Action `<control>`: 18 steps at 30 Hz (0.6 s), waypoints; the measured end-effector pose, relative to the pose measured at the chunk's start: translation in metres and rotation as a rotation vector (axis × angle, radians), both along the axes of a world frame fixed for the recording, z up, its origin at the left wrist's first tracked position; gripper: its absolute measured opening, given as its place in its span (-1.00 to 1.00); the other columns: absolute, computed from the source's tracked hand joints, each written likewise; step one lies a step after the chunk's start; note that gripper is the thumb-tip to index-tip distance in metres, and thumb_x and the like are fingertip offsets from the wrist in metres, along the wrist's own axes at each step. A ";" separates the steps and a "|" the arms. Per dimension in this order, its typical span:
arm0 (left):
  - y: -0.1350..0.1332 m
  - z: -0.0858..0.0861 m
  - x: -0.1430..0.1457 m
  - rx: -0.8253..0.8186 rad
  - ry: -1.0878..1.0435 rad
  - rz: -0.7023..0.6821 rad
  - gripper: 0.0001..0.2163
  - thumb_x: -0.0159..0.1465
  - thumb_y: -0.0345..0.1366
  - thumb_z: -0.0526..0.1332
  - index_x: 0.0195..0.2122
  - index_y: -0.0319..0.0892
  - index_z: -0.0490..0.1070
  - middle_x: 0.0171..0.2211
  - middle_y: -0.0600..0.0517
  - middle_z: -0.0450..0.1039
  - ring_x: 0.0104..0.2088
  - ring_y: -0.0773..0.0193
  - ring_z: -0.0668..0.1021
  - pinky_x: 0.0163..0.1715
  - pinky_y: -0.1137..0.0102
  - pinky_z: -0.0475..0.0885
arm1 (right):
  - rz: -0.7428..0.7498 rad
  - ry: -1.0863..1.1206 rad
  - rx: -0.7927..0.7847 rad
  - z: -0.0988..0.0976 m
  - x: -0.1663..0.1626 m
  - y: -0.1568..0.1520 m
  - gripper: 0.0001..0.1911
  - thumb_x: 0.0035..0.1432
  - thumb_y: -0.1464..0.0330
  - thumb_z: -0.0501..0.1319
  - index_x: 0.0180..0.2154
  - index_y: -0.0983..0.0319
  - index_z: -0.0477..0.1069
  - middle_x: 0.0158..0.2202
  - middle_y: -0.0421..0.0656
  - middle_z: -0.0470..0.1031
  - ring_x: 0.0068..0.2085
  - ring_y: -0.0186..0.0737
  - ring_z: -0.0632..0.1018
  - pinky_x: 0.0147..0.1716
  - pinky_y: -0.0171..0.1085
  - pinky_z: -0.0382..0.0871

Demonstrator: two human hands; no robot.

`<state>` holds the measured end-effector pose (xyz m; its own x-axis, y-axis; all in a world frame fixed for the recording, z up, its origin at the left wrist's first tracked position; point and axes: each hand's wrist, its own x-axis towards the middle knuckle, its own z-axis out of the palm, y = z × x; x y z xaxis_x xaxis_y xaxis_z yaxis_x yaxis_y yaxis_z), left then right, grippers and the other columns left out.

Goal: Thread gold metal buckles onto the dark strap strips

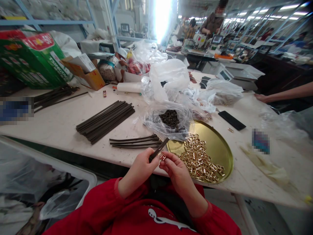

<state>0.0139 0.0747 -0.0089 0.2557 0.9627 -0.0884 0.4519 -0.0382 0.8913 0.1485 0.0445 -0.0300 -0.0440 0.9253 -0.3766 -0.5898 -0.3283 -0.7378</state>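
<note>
A dark brown strap [159, 150] is pinched in my left hand [143, 164], its free end pointing up and right. Between the thumb and fingers of my right hand [177, 168] is a small gold buckle [162, 157], held close against the strap; whether the strap passes through it I cannot tell. Just right of my hands, a heap of gold buckles [195, 160] lies in a round gold tray [223, 140]. Several dark straps [134, 143] rest beyond my left hand. A clear plastic bag [153, 122] behind the tray holds small dark pieces [170, 118].
To the left lies a stack of flat dark strips [105, 122]. Plastic bags [168, 78], a white roll [128, 87] and a cardboard box [89, 76] crowd the table's back. A black flat object [231, 120] sits right. Another person's arm [286, 94] reaches in at right.
</note>
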 end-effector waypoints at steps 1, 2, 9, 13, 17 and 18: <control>0.000 -0.001 0.001 -0.010 -0.007 -0.005 -0.87 0.17 -0.26 0.10 -0.45 -0.20 0.34 -0.50 0.12 0.37 -0.45 0.35 0.39 -0.43 0.48 0.25 | -0.015 0.006 -0.006 0.000 0.000 0.001 -0.72 -0.12 0.34 0.34 -0.27 0.21 0.47 -0.33 -0.20 0.54 -0.41 -0.42 0.50 -0.31 -0.37 0.39; 0.000 -0.001 0.001 -0.027 -0.016 -0.014 -0.87 0.16 -0.28 0.10 -0.46 -0.20 0.33 -0.51 0.12 0.36 -0.46 0.36 0.38 -0.44 0.48 0.24 | -0.029 0.013 -0.009 0.000 -0.001 0.002 -0.72 -0.13 0.35 0.35 -0.28 0.21 0.47 -0.33 -0.20 0.54 -0.40 -0.42 0.50 -0.31 -0.37 0.39; -0.001 -0.003 0.002 -0.186 -0.156 -0.131 -0.84 0.18 -0.30 0.05 -0.52 -0.19 0.28 -0.57 0.15 0.30 -0.52 0.39 0.36 -0.49 0.51 0.23 | -0.074 -0.104 0.016 -0.007 0.002 0.007 -0.74 -0.14 0.34 0.35 -0.31 0.21 0.48 -0.41 -0.23 0.51 -0.48 -0.42 0.43 -0.45 -0.37 0.34; 0.001 -0.002 0.000 -0.173 -0.191 -0.127 -0.83 0.18 -0.30 0.05 -0.53 -0.20 0.28 -0.55 0.14 0.32 -0.50 0.40 0.36 -0.45 0.51 0.23 | -0.030 -0.283 0.063 -0.007 0.003 0.005 -0.72 -0.06 0.28 0.29 -0.24 0.22 0.46 -0.42 -0.22 0.49 -0.47 -0.40 0.41 -0.42 -0.35 0.31; -0.001 -0.001 0.003 -0.222 -0.235 -0.097 -0.83 0.18 -0.29 0.05 -0.53 -0.20 0.26 -0.55 0.13 0.32 -0.50 0.38 0.37 -0.48 0.50 0.24 | 0.000 -0.338 0.097 -0.004 -0.002 0.003 -0.68 0.01 0.23 0.24 -0.18 0.22 0.42 -0.44 -0.23 0.47 -0.46 -0.38 0.42 -0.40 -0.32 0.32; -0.002 -0.001 0.004 -0.223 -0.245 -0.094 -0.83 0.18 -0.27 0.05 -0.52 -0.20 0.25 -0.55 0.12 0.32 -0.50 0.38 0.37 -0.48 0.50 0.25 | -0.009 -0.343 0.114 -0.004 -0.003 0.004 -0.68 0.00 0.24 0.25 -0.18 0.22 0.40 -0.44 -0.23 0.46 -0.46 -0.37 0.42 -0.40 -0.32 0.33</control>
<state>0.0179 0.0729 -0.0103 0.3819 0.8979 -0.2190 0.2272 0.1384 0.9640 0.1457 0.0481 -0.0340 0.0753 0.9620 -0.2624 -0.3043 -0.2284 -0.9248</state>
